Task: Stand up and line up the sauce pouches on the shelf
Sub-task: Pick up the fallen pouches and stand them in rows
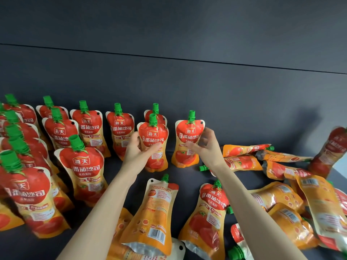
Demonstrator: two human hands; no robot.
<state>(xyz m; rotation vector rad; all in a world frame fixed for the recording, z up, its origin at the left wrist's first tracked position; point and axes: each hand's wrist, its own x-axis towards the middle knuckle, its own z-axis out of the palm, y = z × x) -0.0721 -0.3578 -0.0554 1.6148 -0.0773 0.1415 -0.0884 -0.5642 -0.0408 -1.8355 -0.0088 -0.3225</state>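
Observation:
Red-and-orange tomato sauce pouches with green caps fill a dark shelf. My left hand grips an upright pouch around its middle, thumb across the front. Behind that pouch stands another, mostly hidden. My right hand holds the right edge of a second upright pouch just to the right. Several upright pouches stand in rows on the left.
Several pouches lie flat in a heap on the right and at the front. One pouch leans upright at the far right. A dark back wall closes off the shelf behind the rows.

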